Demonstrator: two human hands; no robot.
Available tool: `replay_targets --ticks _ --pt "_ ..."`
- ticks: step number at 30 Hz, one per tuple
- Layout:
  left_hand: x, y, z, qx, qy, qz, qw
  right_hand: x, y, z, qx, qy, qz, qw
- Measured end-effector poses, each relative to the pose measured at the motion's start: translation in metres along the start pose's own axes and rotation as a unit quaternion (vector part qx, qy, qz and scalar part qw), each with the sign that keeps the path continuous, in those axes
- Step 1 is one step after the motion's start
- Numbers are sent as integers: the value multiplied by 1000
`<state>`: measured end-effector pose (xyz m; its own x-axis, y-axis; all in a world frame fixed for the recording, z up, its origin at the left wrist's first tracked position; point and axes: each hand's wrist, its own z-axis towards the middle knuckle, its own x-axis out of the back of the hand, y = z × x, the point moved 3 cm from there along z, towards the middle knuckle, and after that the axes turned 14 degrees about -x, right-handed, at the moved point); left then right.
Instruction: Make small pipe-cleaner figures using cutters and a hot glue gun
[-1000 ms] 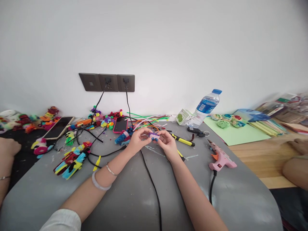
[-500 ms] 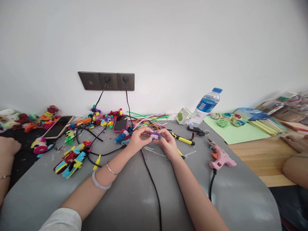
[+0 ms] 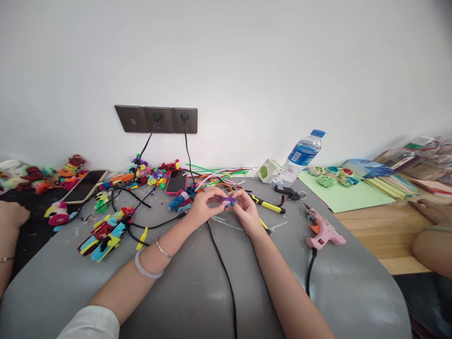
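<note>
A small purple fuzzy piece (image 3: pixel 228 200), seemingly bent pipe cleaner, is pinched between my two hands above the grey table (image 3: pixel 190 292). My left hand (image 3: pixel 205 207) grips its left side with thumb and fingertips. On the right side, the closed fingers of my right hand (image 3: pixel 245 212) hold it too, partly covering it. Just beyond my right hand lie yellow-and-black pliers (image 3: pixel 268 205). A silvery tinsel stem (image 3: pixel 229 223) rests on the table below the piece. Several loose coloured pipe cleaners (image 3: pixel 219 175) lie behind my hands.
A pink glue gun (image 3: pixel 323 233) with a black cord lies at right, near keys (image 3: pixel 291 191) and a tilted water bottle (image 3: pixel 300 157). Pipe-cleaner figures (image 3: pixel 106 233), phones and cables crowd the left. Other people's hands (image 3: pixel 432 209) rest at both sides.
The purple piece has turned slightly between my fingertips, showing more of its purple side. My hands stay in nearly the same place.
</note>
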<state>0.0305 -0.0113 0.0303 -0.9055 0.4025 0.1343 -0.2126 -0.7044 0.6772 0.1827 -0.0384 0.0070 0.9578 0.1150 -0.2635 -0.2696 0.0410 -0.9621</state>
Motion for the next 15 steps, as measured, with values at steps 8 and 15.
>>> replay_targets --ticks 8,15 --pt "-2 1 -1 16 -3 8 1000 1 2 0 7 -4 -31 1000" --pt "-2 1 -2 0 -21 28 999 -3 -2 0 24 1 -60 998"
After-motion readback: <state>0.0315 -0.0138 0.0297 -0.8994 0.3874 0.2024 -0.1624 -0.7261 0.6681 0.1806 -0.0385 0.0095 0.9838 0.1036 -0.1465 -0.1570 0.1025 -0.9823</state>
